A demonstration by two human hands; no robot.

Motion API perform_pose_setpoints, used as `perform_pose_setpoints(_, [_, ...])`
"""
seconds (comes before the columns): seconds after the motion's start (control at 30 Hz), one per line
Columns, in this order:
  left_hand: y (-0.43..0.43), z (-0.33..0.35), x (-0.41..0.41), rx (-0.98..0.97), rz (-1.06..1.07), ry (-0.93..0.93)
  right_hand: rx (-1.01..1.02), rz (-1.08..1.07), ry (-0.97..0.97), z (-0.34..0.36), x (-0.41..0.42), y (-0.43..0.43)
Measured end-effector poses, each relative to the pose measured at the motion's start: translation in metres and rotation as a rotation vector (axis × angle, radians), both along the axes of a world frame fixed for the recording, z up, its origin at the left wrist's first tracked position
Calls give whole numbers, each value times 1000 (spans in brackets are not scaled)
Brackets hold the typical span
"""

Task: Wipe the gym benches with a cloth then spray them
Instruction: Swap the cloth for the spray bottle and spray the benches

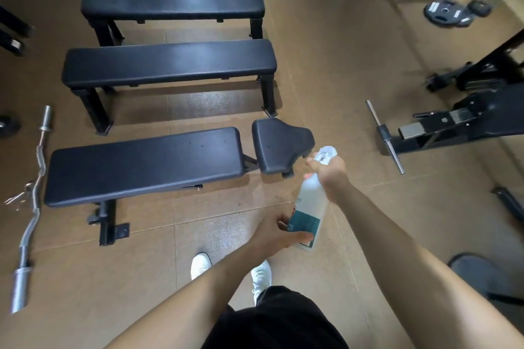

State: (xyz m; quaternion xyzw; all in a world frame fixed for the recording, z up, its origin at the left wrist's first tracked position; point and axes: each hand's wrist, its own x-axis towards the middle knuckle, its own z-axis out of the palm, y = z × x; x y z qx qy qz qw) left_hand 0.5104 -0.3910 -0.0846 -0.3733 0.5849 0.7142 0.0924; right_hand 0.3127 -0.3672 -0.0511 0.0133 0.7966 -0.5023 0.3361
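My right hand grips the bottle at its neck, fingers curled round it. My left hand holds the base, thumb across the label. The bottle is tilted in the air, just beside the near bench, with 2 more behind.

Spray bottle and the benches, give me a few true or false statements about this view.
1. The left hand and right hand both hold the spray bottle. True.
2. The right hand grips the bottle's base. False: it grips the neck; the left hand holds the base.
3. The nearest bench has a separate seat pad at its right end. True.
4. The curl bar lies across the nearest bench. False: it lies on the floor, left of that bench.
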Motion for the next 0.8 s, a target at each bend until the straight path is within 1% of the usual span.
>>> perform_pose_setpoints(0.07, [-9, -3, 17, -13, 48, -19, -28, 76, -12, -3, 18, -19])
perform_pose_setpoints(0.17, [-30, -10, 51, -8, 114, -30, 15, 190, -1, -4, 53, -58])
perform_pose_setpoints(0.27, [-57, -14, 88, 12, 188, -44, -7, 310, -27, 0, 94, -105])
perform_pose_setpoints(0.4, [-89, -17, 136, 3, 317, -85, 20, 542, 6, -4, 148, -166])
perform_pose_setpoints(0.53, [-110, -20, 171, -9, 454, -81, 36, 731, -11, -4, 207, -223])
perform_pose_setpoints(0.6, [-118, -22, 181, -2, 517, -67, 53, 841, 42, -3, 230, -242])
perform_pose_setpoints(0.67, [-124, -21, 185, -3, 559, -57, 42, 936, 81, 2, 243, -254])
perform_pose_setpoints(0.7, [-125, -21, 185, -4, 575, -51, 17, 963, 70, 3, 245, -257])
perform_pose_setpoints(0.8, [-122, -20, 172, -1, 585, -47, -8, 982, 30, 1, 228, -255])
